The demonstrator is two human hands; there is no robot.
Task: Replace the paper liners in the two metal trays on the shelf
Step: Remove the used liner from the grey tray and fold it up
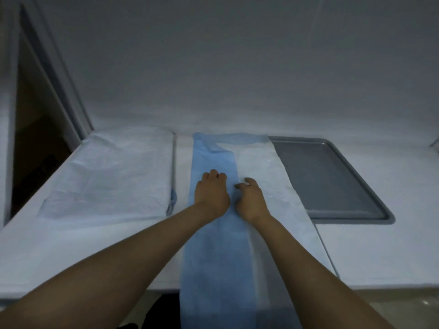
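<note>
A long paper liner (261, 167), blue on one face and white on the other, lies folded lengthwise down the middle of the white shelf and hangs over its front edge. My left hand (211, 191) rests on the blue strip with its fingers curled. Beside it, my right hand (251, 198) sits at the fold, thumb and fingers curled and pinching the liner's edge. The right metal tray (337, 184) is bare grey metal, its left part covered by the liner. The left tray's rim (174, 162) shows beside a white liner (114, 174) covering it.
The white shelf (392, 245) runs left to right against a pale wall. A dark opening with a frame (40, 129) stands at the far left. Below the shelf's front edge a dark gap (161, 309) shows.
</note>
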